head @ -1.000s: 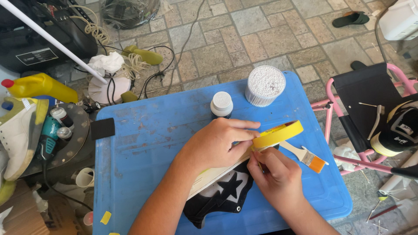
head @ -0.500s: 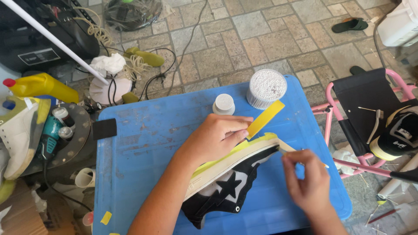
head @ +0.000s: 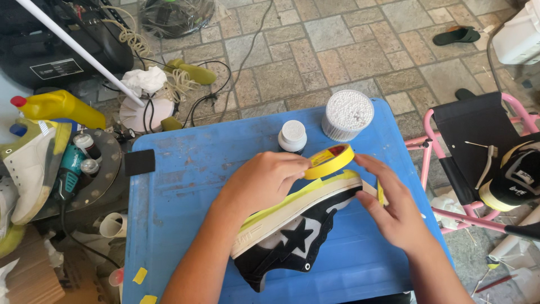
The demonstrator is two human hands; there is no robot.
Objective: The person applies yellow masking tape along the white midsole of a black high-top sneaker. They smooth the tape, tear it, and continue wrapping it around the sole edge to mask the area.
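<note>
Taping goes best if the left hand, fingers seemingly pinching the tape roll, keeps tension while the right hand, fingers apart, presses tape onto the sneaker.

an outdoor, makeshift shoe-repair or shoe-cleaning spot set up on a paved yard. the landmark is a scuffed blue plastic table standing on grey and tan stone paving blocks. on its far edge stand a white-capped small bottle and a round clear tub of white cotton swabs. left of the table lie a teal power tool, a yellow plastic squeeze bottle with a red cap, a worn white and yellow sneaker and tangled black cables. right of the table stands a pink-framed folding chair with a black fabric seat.
</note>
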